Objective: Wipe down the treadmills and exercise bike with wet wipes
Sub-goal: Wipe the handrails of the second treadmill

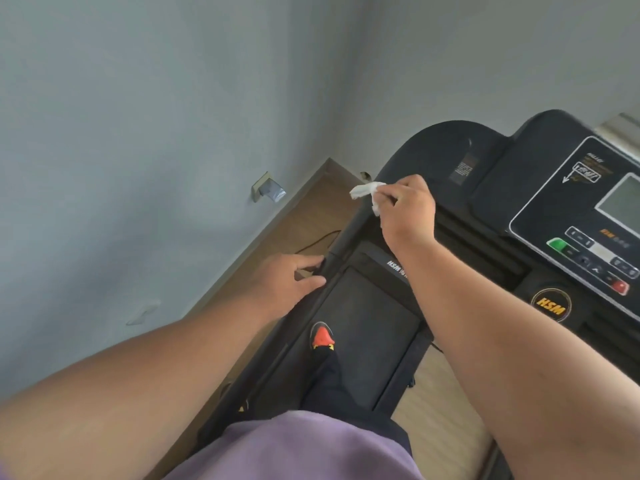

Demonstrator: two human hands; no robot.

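Wiping looks early on 1 treadmill (374, 327): the right hand (408, 206) pinches a crumpled wet wipe (365, 192) over the left handrail (341, 245) beside the console (568, 216), the left hand (287, 282) rests loose-fingered on that rail, and the other machines are unseen.

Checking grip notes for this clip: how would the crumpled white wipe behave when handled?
Probably floppy: the crumpled white wet wipe droops in folds from the right hand pinching it. Likely very light, since fingertips alone hold it. Unlikely to roll or slip, being bunched soft cloth.

White wipe (363, 191); black treadmill (491, 174); purple shirt (294, 448); orange-red shoe (322, 337).
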